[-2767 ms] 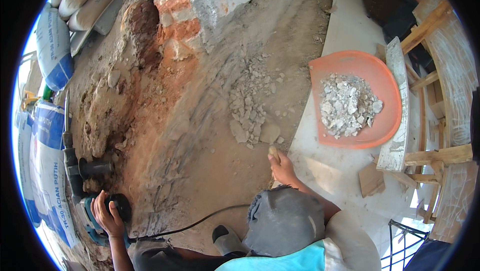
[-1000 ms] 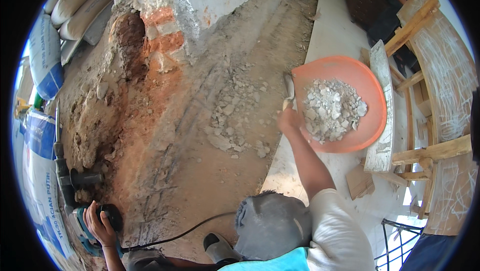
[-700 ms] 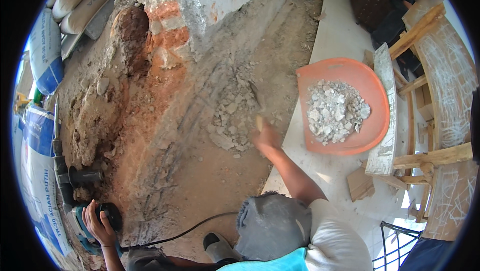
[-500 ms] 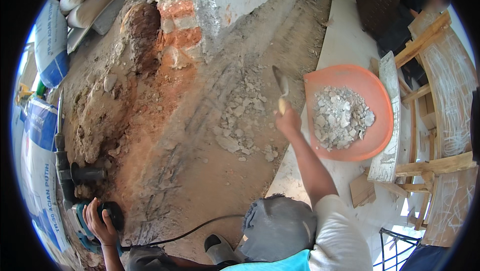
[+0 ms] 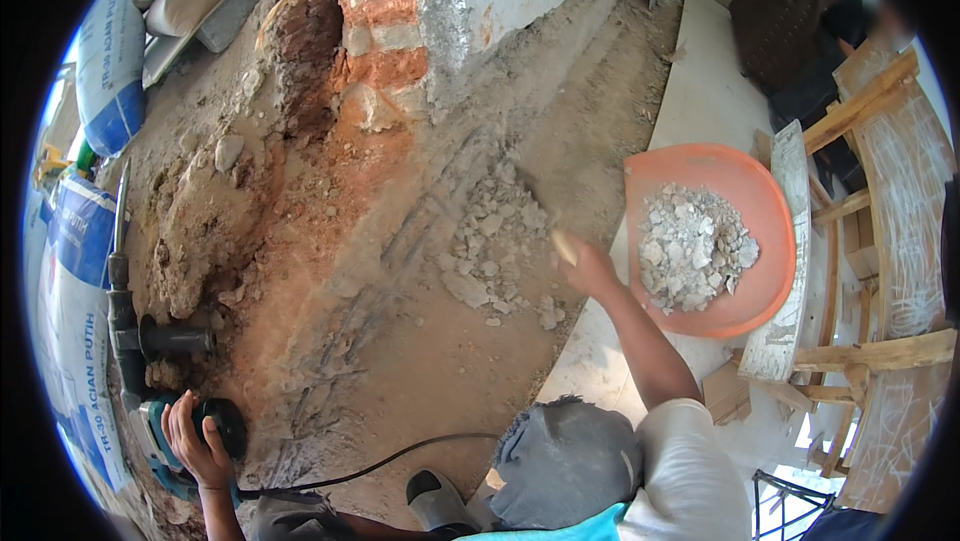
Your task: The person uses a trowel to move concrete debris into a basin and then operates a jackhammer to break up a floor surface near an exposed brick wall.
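Observation:
My left hand grips the dark teal power hammer, lying along the left beside broken soil, with its long steel bit pointing away from me. My right hand holds the pale handle of a trowel at the right edge of a heap of broken plaster on the dusty ground; the blade is hard to make out. To its right sits an orange scoop-shaped tub with grey rubble in it.
Cement sacks line the left. A broken brick wall stands ahead. Wooden frames and a pale board are at right, with another person behind them. A black cord crosses the ground near my foot.
Since half a second ago my right hand has moved down slightly and the trowel blade has dropped from clear view. Earlier it moved between tub and heap. My left hand stays on the hammer.

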Motion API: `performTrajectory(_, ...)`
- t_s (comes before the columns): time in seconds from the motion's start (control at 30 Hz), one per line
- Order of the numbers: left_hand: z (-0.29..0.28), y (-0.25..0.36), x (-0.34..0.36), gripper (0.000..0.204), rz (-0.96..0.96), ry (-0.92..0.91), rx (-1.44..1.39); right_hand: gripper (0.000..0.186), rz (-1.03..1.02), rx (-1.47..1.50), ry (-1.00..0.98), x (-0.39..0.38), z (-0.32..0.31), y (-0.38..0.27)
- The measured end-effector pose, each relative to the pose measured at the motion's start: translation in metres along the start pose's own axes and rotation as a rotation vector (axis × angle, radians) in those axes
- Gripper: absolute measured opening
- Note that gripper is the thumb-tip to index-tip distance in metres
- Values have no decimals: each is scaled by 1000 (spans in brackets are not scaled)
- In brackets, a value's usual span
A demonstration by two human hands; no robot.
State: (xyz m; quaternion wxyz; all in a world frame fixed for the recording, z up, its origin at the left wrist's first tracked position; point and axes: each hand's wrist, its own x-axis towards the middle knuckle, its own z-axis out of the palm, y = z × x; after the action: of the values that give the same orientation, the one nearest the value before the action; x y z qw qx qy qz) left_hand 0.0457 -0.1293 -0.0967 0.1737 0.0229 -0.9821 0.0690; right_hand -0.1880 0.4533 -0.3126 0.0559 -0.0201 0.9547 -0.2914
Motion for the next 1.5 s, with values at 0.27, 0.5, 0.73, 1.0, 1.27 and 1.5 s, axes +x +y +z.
performTrajectory(0.27, 1, 2, 2, 46, 4, 11, -24, 60, -56, 60, 121, -48, -9, 7)
performTrajectory(0.5, 2, 2, 3, 44, 23, 62, -37, 60, 277, -149, -24, 57, -12, -24)
performTrajectory(0.73, 0, 5, 7, 42, 30, 64, -44, 62, 30, -48, -45, -36, 28, -42)
performTrajectory(1.0, -3, 1, 0, 41, 8, 54, -24, 46, 463, 567, 138, -116, 14, -23)
performTrajectory(1.27, -2, 4, 3, 42, -5, 52, -32, 31, 683, 737, 106, -108, 37, -24)
performTrajectory(1.5, -2, 7, 6, 41, 16, 71, -29, 33, 473, 776, -87, -82, 74, -66)
